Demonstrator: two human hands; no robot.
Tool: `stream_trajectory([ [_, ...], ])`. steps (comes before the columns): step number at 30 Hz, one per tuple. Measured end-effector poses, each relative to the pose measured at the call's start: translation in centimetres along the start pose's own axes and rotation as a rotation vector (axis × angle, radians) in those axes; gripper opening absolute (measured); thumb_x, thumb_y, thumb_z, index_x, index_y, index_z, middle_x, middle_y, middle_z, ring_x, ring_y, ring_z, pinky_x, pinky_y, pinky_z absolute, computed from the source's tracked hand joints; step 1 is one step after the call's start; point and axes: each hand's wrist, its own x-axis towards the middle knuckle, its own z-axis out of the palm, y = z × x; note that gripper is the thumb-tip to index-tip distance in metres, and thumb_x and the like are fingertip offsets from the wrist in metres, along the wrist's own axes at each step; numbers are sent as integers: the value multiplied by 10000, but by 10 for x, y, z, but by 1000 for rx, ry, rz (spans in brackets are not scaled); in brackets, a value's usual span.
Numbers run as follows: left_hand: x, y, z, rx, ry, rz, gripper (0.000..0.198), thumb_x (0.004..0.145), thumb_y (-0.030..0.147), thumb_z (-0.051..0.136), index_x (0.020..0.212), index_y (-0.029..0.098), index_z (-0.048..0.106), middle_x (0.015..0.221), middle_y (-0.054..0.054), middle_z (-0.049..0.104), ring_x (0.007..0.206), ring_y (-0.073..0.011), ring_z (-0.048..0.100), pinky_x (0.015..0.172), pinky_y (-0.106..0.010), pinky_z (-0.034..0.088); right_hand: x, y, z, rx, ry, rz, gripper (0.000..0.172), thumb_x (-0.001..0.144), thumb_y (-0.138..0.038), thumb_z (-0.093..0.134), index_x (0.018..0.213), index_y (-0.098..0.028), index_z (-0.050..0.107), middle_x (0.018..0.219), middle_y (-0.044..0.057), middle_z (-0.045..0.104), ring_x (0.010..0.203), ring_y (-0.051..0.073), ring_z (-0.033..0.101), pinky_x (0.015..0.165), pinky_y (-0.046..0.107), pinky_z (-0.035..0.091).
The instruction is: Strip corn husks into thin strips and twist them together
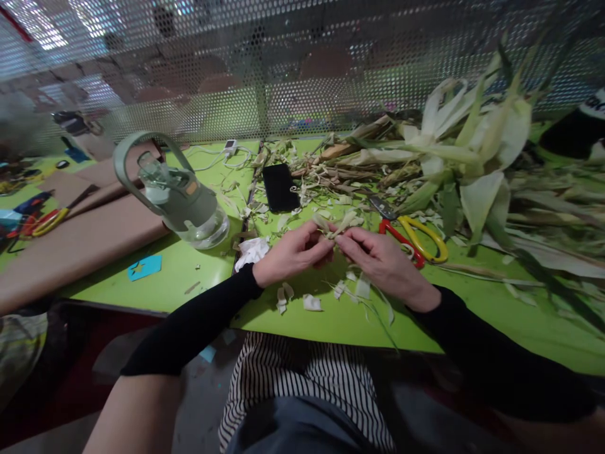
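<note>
Both my hands meet over the green table, pinching a small piece of pale corn husk (347,222) with loose strips sticking up. My left hand (300,251) closes on its left side, thumb toward the right. From the other side my right hand (378,260) grips it between thumb and fingers. The fingers partly hide the piece. Just right of my right hand lie scissors (423,239) with red and yellow handles. Husk scraps (312,302) lie on the table below my hands. A crumpled white tissue (253,252) sits left of my left wrist.
A black phone (280,188) lies beyond my hands. A green water bottle (189,205) stands left, near brown paper (108,233) and a blue tag (144,268). Heaped corn husks (491,139) fill the right side. A perforated metal screen (302,75) rises behind the table (265,318).
</note>
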Motion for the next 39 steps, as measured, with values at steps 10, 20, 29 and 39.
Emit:
stream_trajectory([
  [10,2,1,-5,469,3,80,218,985,348,492,817,210,511,705,-9,668,635,-121,609,640,-249,436,-2,-5,-2,71,-42,-19,515,973,-606,548,631,-242,422,599,-47,341,538,122,297,505,298,277],
  [20,-1,8,1,455,53,129,237,980,392,496,820,227,441,714,7,635,604,-111,526,624,-249,399,-9,-13,0,-31,11,-126,452,996,-454,522,623,-244,378,578,-38,322,528,126,302,507,310,279],
  [29,3,-1,-4,225,59,84,288,987,441,524,1059,175,609,798,3,596,646,-113,525,632,-257,432,-3,-1,5,-26,-57,-20,566,1013,-647,420,629,-235,473,562,-26,435,516,137,398,522,313,298],
  [39,1,-1,-4,146,21,28,281,965,352,576,1120,130,652,890,-40,688,751,-117,574,722,-259,454,2,4,-1,48,117,71,489,1001,-608,514,683,-246,430,636,-27,437,567,139,408,540,310,333],
])
